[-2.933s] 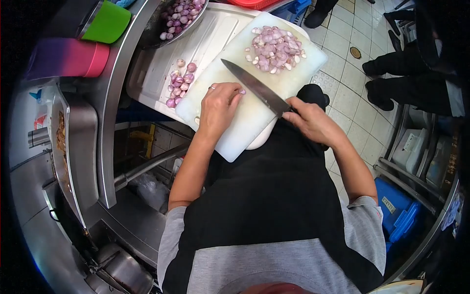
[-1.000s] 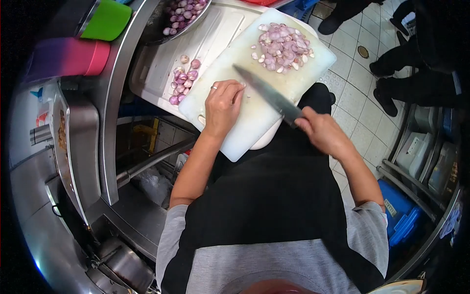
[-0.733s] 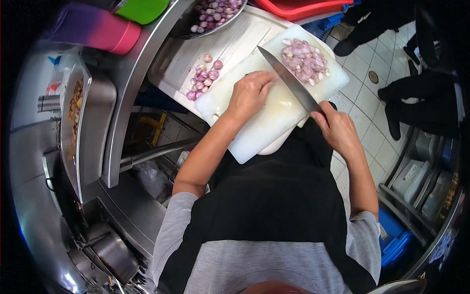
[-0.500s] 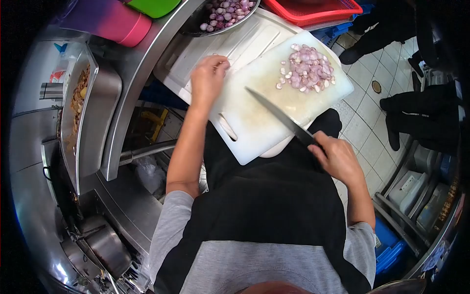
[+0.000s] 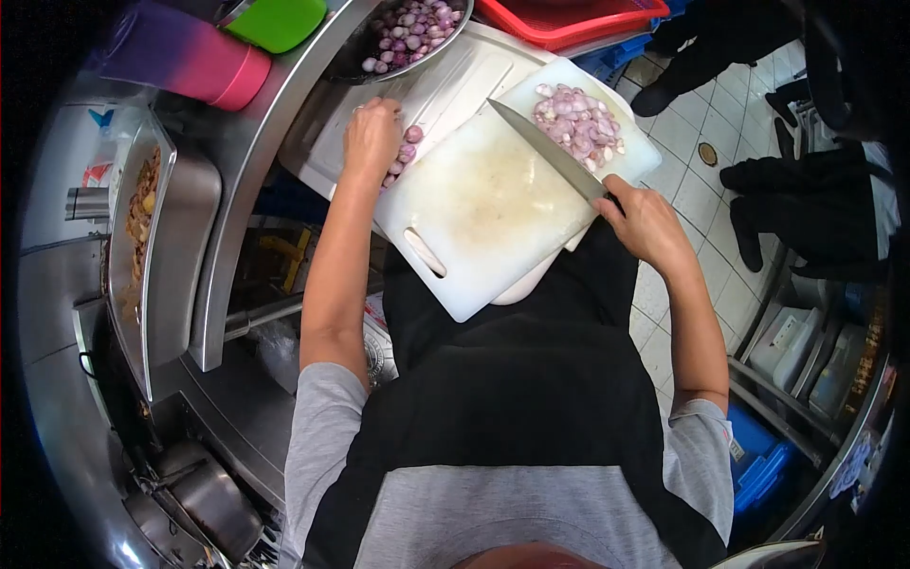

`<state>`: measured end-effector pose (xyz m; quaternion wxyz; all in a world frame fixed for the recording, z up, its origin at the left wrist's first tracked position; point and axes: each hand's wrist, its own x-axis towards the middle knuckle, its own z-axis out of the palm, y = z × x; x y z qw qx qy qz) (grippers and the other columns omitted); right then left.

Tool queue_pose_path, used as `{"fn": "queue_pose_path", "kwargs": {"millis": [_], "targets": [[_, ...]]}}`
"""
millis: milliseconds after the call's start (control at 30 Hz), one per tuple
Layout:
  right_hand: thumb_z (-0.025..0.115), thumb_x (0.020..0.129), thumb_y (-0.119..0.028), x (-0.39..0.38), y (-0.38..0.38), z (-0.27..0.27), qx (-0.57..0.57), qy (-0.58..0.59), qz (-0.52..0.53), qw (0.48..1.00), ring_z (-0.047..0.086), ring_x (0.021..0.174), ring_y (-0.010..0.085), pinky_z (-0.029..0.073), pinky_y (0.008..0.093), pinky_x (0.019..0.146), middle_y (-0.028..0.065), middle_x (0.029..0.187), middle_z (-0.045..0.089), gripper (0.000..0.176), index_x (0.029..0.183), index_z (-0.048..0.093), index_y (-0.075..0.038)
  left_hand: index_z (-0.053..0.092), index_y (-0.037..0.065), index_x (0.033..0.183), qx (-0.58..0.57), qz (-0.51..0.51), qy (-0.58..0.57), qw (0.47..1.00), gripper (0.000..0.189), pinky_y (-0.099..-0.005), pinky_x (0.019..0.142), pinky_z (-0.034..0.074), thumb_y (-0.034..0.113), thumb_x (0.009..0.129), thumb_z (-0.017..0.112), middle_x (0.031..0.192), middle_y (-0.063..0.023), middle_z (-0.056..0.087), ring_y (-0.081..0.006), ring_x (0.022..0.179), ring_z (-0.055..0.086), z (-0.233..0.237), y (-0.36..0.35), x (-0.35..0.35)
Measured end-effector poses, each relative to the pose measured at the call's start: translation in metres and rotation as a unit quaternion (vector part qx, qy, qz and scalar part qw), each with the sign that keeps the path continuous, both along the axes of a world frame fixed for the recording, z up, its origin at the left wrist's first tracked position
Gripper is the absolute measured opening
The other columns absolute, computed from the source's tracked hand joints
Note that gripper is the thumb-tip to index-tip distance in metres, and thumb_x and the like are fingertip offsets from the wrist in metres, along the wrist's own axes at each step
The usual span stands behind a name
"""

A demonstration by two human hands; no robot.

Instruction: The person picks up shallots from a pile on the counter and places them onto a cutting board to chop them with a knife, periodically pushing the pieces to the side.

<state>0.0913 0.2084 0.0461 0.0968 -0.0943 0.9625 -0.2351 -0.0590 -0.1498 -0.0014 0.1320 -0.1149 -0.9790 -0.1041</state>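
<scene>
A chef's knife (image 5: 548, 149) is in my right hand (image 5: 648, 224), its fingers closed round the dark handle. The blade slants across the white cutting board (image 5: 474, 204), along the near left side of a pile of cut shallots (image 5: 575, 121). My left hand (image 5: 373, 139) is left of the board over the white plastic surface (image 5: 445, 100), fingers curled inward. What it holds, if anything, is hidden. Right beside it, along the board's left edge, lie several whole peeled shallots (image 5: 406, 152).
Beyond my left hand is a metal bowl (image 5: 463, 28) of peeled shallots (image 5: 414, 33). A red basket (image 5: 569, 36) stands at the back. On the left are a steel counter edge (image 5: 248, 175) and a steel food pan (image 5: 190, 232). People's dark-clothed legs (image 5: 801, 213) are at the right.
The knife has moved forward, up against the cut shallots. My left hand has shifted slightly left and forward, and whole shallots now show beside it. The view has shifted slightly.
</scene>
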Motion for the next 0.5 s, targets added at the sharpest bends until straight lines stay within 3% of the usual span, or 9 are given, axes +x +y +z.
{"fn": "queue_pose_path", "kwargs": {"millis": [67,100,133,200,267,300,367,500], "targets": [[0.060,0.094,-0.024,0.001,-0.003,0.001,0.020,0.002,-0.016,1.000,0.065,0.075,0.0440,0.050,0.0521,0.069,0.0243,0.074,0.065,0.022,0.095,0.055,-0.002,0.073,0.005,0.103,0.009,-0.009,0.036,0.999,0.021,-0.0391,0.085,0.052,0.015,0.086,0.065,0.104,-0.0155,0.070,-0.0305,0.094,0.068,0.012,0.012,0.014],[0.060,0.094,-0.024,0.003,-0.005,0.001,0.021,0.000,-0.020,1.000,0.065,0.075,0.0440,0.050,0.0521,0.069,0.0243,0.074,0.065,0.022,0.095,0.055,-0.002,0.073,0.005,0.103,0.136,0.007,-0.039,0.990,0.020,-0.0370,0.083,0.053,0.014,0.086,0.066,0.102,-0.0159,0.071,-0.0306,0.090,0.069,0.027,0.030,0.031],[0.059,0.095,-0.024,0.004,-0.008,-0.001,0.028,-0.006,-0.023,0.999,0.064,0.077,0.0444,0.049,0.0527,0.070,0.0246,0.074,0.064,0.023,0.096,0.054,-0.002,0.074,0.005,0.102,0.259,0.024,-0.114,0.959,0.019,-0.0348,0.082,0.054,0.012,0.085,0.067,0.099,-0.0163,0.072,-0.0306,0.086,0.070,0.034,0.046,0.046],[0.058,0.096,-0.025,0.006,-0.012,-0.002,0.034,-0.012,-0.027,0.999,0.063,0.079,0.0448,0.048,0.0532,0.070,0.0248,0.074,0.064,0.024,0.098,0.052,-0.002,0.073,0.003,0.104,0.423,-0.106,-0.205,0.876,0.022,-0.0291,0.076,0.054,0.012,0.084,0.072,0.096,-0.0158,0.073,-0.0249,0.081,0.070,0.004,0.063,0.065],[0.057,0.096,-0.024,0.008,-0.014,-0.005,0.030,0.009,-0.001,1.000,0.064,0.079,0.0443,0.049,0.0535,0.071,0.0241,0.077,0.065,0.024,0.098,0.049,-0.002,0.073,0.002,0.102,0.465,-0.106,-0.261,0.839,0.021,-0.0303,0.074,0.054,0.011,0.083,0.074,0.095,-0.0145,0.072,-0.0238,0.079,0.070,-0.004,0.089,0.092],[0.057,0.096,-0.024,0.010,-0.015,-0.005,0.032,0.007,-0.007,0.999,0.064,0.079,0.0443,0.049,0.0535,0.071,0.0241,0.077,0.065,0.024,0.098,0.049,-0.002,0.073,0.002,0.102,0.465,-0.110,-0.265,0.838,0.021,-0.0303,0.074,0.054,0.011,0.083,0.074,0.095,-0.0145,0.072,-0.0238,0.079,0.070,-0.002,0.093,0.100],[0.057,0.095,-0.021,0.014,-0.015,-0.006,0.042,0.060,0.032,0.997,0.067,0.069,0.0416,0.052,0.0518,0.062,0.0217,0.070,0.066,0.022,0.094,0.049,0.000,0.072,0.001,0.101,0.317,-0.097,-0.182,0.926,0.021,-0.0320,0.073,0.054,0.012,0.083,0.074,0.094,-0.0128,0.071,-0.0231,0.078,0.070,0.004,0.101,0.111],[0.058,0.094,-0.019,0.029,-0.026,-0.001,0.045,0.068,0.068,0.994,0.067,0.065,0.0389,0.052,0.0486,0.056,0.0204,0.068,0.066,0.021,0.091,0.049,0.000,0.072,0.001,0.099,0.306,-0.078,-0.171,0.933,0.018,-0.0337,0.074,0.054,0.012,0.084,0.073,0.096,-0.0116,0.070,-0.0255,0.080,0.069,0.013,0.099,0.115]]}}
